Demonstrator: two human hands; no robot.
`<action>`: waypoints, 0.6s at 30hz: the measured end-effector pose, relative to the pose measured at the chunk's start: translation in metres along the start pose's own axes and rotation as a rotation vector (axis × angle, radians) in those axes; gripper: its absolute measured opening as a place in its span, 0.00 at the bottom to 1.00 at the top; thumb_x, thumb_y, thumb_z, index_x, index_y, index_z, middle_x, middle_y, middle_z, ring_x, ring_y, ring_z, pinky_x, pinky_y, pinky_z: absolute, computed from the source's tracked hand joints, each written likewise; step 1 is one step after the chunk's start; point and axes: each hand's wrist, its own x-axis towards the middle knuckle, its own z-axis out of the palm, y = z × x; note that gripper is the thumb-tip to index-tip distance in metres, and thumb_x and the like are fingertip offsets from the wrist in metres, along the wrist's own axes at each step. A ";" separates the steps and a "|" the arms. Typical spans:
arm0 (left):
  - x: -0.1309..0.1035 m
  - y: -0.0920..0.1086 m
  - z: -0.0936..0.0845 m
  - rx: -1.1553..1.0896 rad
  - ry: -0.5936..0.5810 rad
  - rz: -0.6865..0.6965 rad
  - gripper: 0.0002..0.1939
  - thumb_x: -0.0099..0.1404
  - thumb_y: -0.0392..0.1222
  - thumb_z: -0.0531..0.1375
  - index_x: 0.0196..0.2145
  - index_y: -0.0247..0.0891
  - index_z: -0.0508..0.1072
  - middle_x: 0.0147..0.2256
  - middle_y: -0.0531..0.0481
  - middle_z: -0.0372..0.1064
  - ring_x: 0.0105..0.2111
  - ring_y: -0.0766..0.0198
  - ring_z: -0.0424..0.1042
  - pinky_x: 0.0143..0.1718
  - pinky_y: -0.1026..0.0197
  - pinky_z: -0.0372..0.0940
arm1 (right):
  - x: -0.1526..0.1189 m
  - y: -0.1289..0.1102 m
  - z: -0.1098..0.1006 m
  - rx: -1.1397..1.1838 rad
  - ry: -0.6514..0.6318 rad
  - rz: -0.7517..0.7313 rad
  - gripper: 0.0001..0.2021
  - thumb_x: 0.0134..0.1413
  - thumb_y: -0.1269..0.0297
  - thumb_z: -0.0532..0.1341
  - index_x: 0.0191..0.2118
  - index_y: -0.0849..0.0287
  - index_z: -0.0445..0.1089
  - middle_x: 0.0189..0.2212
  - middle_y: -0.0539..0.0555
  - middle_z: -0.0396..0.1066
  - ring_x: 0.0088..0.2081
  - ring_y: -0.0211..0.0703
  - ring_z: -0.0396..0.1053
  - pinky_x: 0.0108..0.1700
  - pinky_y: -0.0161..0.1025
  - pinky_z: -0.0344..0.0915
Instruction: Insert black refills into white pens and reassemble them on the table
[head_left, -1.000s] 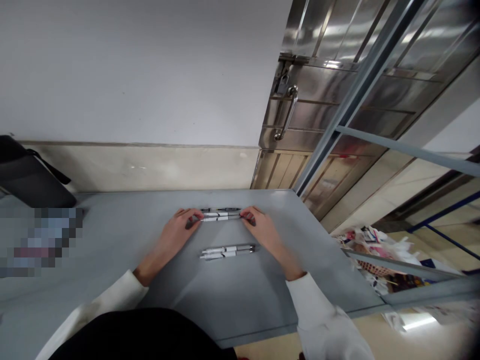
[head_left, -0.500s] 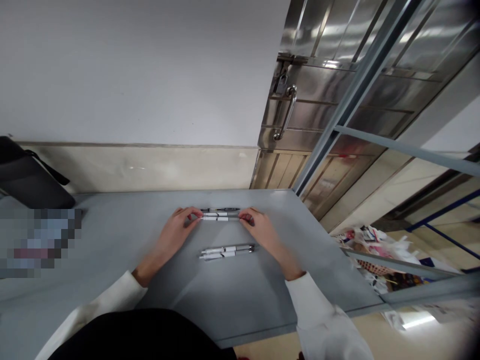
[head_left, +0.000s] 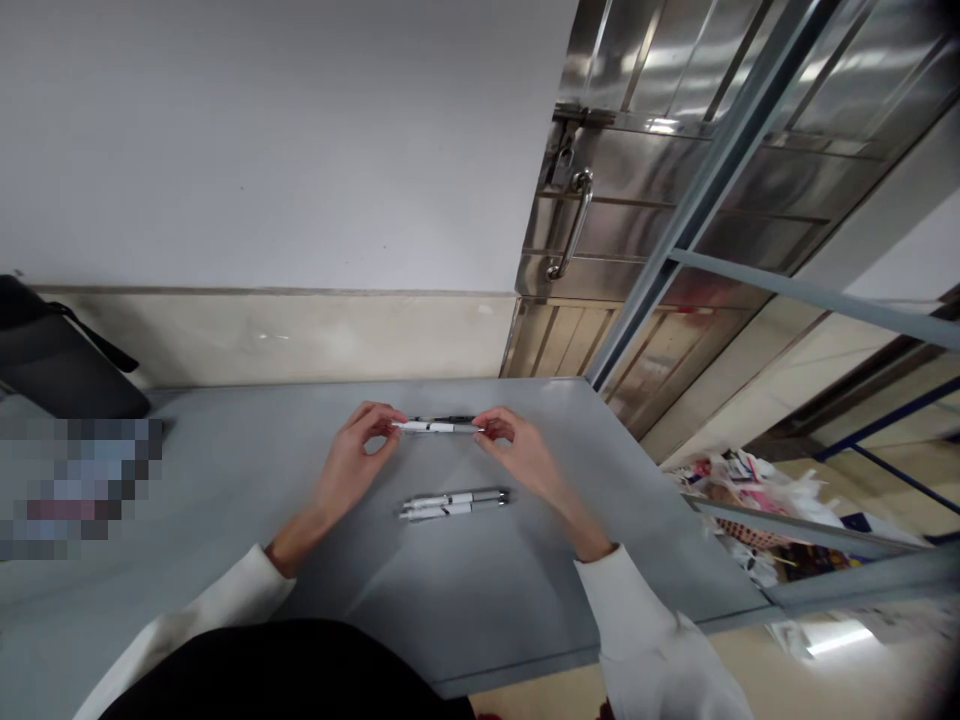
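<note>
A white and grey pen (head_left: 435,427) is held level by its two ends, between my left hand (head_left: 364,436) and my right hand (head_left: 513,446). The fingers of both hands are pinched on it. Just behind it, a dark pen (head_left: 456,419) shows in part, close to my fingertips. Nearer to me, two white pens with silvery tips (head_left: 454,503) lie side by side on the grey table (head_left: 450,570).
A black case with a strap (head_left: 67,350) stands at the table's far left, beside a blurred-out item (head_left: 82,485). A wall runs behind the table. At right are a metal frame post (head_left: 637,310), a steel door and a heap of bags (head_left: 757,490).
Both hands have moved slightly away from me with the held white pen, which now overlaps the pens behind it. The two nearer pens have not moved.
</note>
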 end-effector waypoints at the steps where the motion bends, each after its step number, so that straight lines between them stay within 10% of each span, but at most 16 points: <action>1: -0.001 0.002 0.000 0.010 -0.005 0.007 0.07 0.71 0.44 0.61 0.43 0.43 0.77 0.44 0.48 0.71 0.41 0.59 0.77 0.51 0.52 0.74 | 0.000 -0.001 0.001 0.000 -0.008 0.000 0.07 0.59 0.61 0.65 0.42 0.54 0.74 0.38 0.53 0.78 0.41 0.46 0.76 0.50 0.47 0.72; 18: -0.005 0.016 0.001 0.133 -0.086 0.089 0.08 0.73 0.45 0.61 0.46 0.45 0.77 0.44 0.48 0.75 0.41 0.57 0.74 0.49 0.53 0.71 | -0.003 -0.004 0.013 -0.167 -0.097 -0.065 0.07 0.68 0.60 0.61 0.45 0.53 0.74 0.39 0.52 0.79 0.38 0.44 0.74 0.43 0.40 0.68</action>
